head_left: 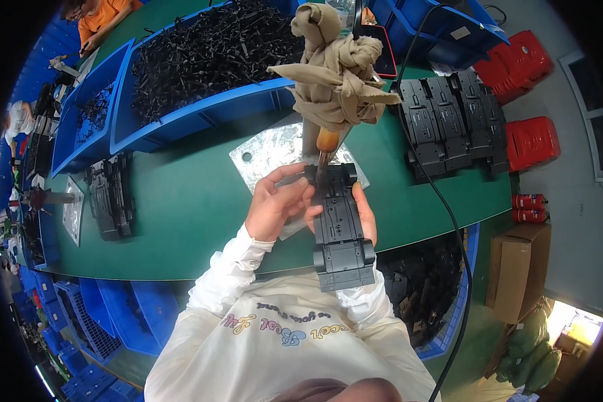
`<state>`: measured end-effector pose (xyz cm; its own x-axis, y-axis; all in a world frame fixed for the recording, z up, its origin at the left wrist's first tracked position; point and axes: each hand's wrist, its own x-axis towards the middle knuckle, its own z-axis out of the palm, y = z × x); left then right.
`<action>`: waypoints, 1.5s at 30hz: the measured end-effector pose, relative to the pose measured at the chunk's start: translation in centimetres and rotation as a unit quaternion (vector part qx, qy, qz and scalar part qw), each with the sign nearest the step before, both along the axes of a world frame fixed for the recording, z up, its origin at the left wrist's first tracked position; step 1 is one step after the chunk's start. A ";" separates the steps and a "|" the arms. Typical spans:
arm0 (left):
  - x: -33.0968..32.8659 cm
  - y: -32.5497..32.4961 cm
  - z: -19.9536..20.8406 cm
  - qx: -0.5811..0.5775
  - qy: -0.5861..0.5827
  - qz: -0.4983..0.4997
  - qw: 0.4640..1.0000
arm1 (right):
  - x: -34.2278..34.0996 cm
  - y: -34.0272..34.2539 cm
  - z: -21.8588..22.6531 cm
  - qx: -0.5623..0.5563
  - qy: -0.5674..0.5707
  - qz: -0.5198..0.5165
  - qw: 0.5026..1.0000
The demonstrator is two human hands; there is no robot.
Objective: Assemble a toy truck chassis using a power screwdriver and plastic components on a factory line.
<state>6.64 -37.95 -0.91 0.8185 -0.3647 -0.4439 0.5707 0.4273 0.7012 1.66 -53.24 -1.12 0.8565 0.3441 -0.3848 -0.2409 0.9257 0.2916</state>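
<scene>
Holding a ridged black plastic part [338, 224] over the green worktop [415, 218].
I see the right hand [366, 221] clasping its sides; the left hand's [278, 201] fingers curl beside its upper end, any pinch unclear. Blue bins [208, 120] stand behind.

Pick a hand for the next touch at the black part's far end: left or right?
Likely left. The left hand has its fingers beside the far end of the black part, near the cloth-wrapped tool. The right hand grips the part's right side, so it looks busy steadying it.
</scene>
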 end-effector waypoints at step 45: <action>-1.0 1.8 -0.4 0.139 -0.070 0.038 0.987 | -1.4 -0.3 -1.4 -0.283 -0.022 0.163 0.945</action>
